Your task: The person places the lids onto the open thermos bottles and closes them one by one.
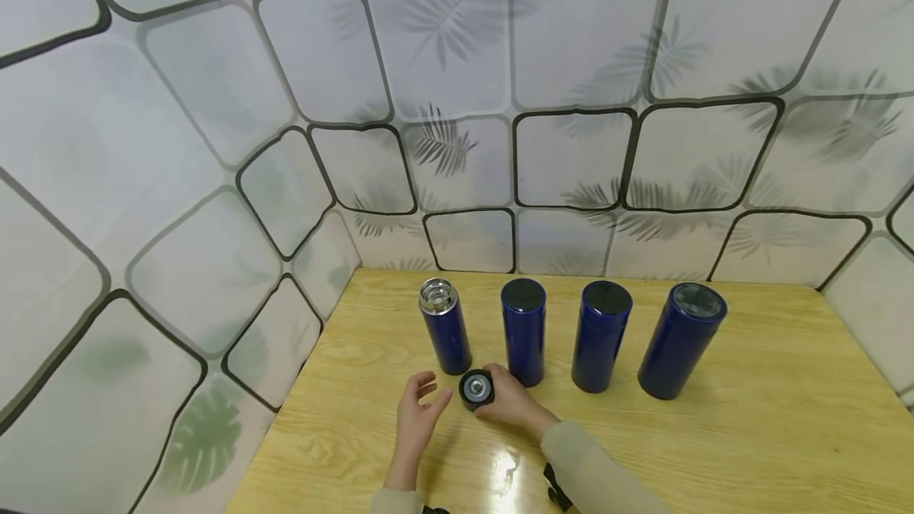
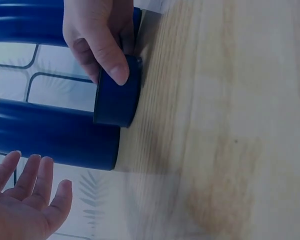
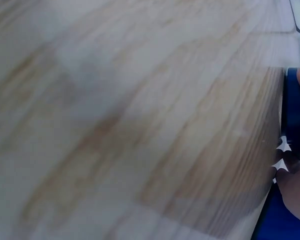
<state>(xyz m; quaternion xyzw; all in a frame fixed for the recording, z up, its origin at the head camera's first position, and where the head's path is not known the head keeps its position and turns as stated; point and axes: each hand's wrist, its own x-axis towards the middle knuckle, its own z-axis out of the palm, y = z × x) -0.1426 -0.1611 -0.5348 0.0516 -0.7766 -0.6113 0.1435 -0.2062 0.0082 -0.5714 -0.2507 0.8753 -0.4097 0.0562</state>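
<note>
My right hand point(image 1: 516, 400) grips a round dark lid point(image 1: 476, 389) by its side, with the lid's inner face turned up. In the left wrist view the right thumb lies on the side of the lid point(image 2: 115, 102). Just behind it stands an upright blue thermos bottle point(image 1: 448, 335) without a lid, its steel mouth point(image 1: 439, 294) showing. My left hand point(image 1: 417, 419) is to the left of the lid, holding nothing, fingers spread and apart from it. At the right wrist view's edge, only part of the right hand point(image 3: 297, 192) shows.
Three more blue bottles stand in a row to the right, each with a dark top: one point(image 1: 524, 331) near the right hand, a second point(image 1: 601, 339) and a third point(image 1: 678, 343). The wooden table point(image 1: 757, 435) ends at a patterned wall covering point(image 1: 571, 236) behind and at left.
</note>
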